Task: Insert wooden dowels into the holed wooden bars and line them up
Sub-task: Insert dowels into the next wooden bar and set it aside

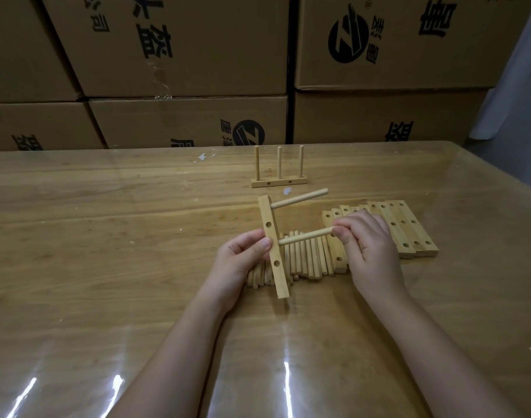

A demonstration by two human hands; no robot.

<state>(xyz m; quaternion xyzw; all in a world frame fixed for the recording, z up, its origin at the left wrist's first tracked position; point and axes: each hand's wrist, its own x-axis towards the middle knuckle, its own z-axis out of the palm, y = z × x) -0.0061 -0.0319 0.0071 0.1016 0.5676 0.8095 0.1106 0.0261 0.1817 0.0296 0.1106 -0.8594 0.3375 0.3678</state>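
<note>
holding the holed bar raised over the middle of the tabletop, the left hand pinches it at mid-length. the right hand grips a dowel by its right end. the dowel's long axis runs left, crosswise to the bar, tip touching the bar's right face; seating depth cannot be told. a seated dowel projects near the bar's far end. loose dowels lie beneath, spare bars to the right, and a finished three-dowel bar toward the far edge.
</note>
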